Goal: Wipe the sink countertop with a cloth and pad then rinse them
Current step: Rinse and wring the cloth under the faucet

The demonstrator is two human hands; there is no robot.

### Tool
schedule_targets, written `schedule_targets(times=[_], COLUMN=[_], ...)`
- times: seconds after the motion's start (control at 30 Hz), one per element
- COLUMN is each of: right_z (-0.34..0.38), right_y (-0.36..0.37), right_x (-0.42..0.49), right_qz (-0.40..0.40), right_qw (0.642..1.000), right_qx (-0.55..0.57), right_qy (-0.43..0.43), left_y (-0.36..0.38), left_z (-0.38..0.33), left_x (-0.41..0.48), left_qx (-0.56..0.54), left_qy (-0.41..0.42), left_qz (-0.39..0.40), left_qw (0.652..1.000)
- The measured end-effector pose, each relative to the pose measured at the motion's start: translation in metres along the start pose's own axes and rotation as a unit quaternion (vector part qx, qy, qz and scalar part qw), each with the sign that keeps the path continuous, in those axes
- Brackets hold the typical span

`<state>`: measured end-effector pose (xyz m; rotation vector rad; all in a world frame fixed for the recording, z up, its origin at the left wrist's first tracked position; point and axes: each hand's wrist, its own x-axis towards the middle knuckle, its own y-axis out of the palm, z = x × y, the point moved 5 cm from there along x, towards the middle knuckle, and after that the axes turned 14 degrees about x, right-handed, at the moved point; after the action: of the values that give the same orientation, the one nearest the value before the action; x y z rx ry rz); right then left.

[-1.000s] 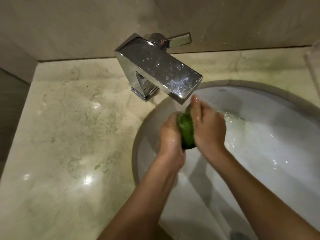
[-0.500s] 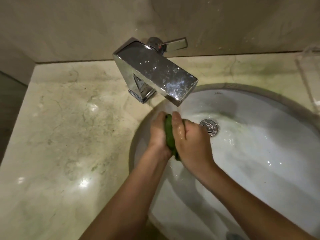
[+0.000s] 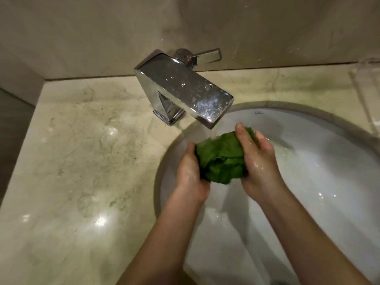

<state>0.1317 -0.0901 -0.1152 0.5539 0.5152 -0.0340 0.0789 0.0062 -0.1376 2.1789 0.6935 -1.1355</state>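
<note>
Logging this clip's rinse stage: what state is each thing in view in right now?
Green cloth: wet, bunched, held between both hands over the basin.
Left hand: wet, gripping the cloth's left side.
Right hand: wet, fingers pressed over the cloth's right side.
Faucet: spotted with droplets; whether it runs, cannot tell.
Sink basin: wet.
Countertop: glossy, stained.

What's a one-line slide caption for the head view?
Both hands, left hand and right hand, bunch a wet green cloth over the white sink below the chrome faucet.
</note>
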Motion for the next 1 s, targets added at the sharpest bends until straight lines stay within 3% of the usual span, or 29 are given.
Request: schedule_targets(times=[0.1, 0.17, 0.23, 0.3, 0.47, 0.6, 0.7, 0.77, 0.87, 0.93, 1.0], right_z=[-0.004, -0.001, 0.005, 0.008, -0.016, 0.002, -0.017, -0.018, -0.007, -0.008, -0.016], right_y=[0.012, 0.026, 0.031, 0.028, 0.030, 0.021, 0.034, 0.034, 0.026, 0.021, 0.017], right_x=[-0.029, -0.027, -0.001, 0.020, -0.018, 0.022, -0.011, -0.017, 0.020, 0.033, 0.036], right_qz=[-0.001, 0.021, -0.009, -0.045, 0.041, -0.034, 0.045, 0.044, 0.020, 0.026, 0.003], right_qw=[0.958, 0.908, 0.877, 0.891, 0.872, 0.880, 0.863, 0.857, 0.903, 0.970, 0.998], right_qx=[-0.207, -0.323, -0.412, -0.405, -0.431, -0.447, -0.458, -0.456, -0.395, -0.231, -0.041], right_qy=[-0.198, -0.264, -0.248, -0.201, -0.227, -0.156, -0.209, -0.235, -0.167, -0.075, 0.054], left_y=[0.011, 0.015, 0.020, 0.023, 0.008, 0.023, 0.010, 0.007, 0.011, 0.007, 0.001], left_z=[-0.005, 0.000, 0.009, 0.008, -0.009, 0.010, -0.006, -0.006, 0.008, 0.006, 0.001], left_x=[0.003, 0.002, -0.002, -0.003, 0.008, 0.001, 0.010, 0.007, 0.006, 0.007, 0.005], left_qx=[-0.086, -0.080, -0.020, 0.006, -0.007, 0.075, 0.037, 0.050, 0.128, 0.149, 0.148], left_qy=[-0.074, -0.044, -0.023, -0.022, -0.029, 0.003, 0.014, 0.018, 0.052, 0.071, 0.086], left_qz=[0.053, 0.064, 0.061, 0.059, 0.027, 0.029, 0.008, 0.008, 0.032, 0.048, 0.075], left_qw=[0.992, 0.994, 0.998, 0.998, 0.999, 0.997, 0.999, 0.999, 0.990, 0.985, 0.982])
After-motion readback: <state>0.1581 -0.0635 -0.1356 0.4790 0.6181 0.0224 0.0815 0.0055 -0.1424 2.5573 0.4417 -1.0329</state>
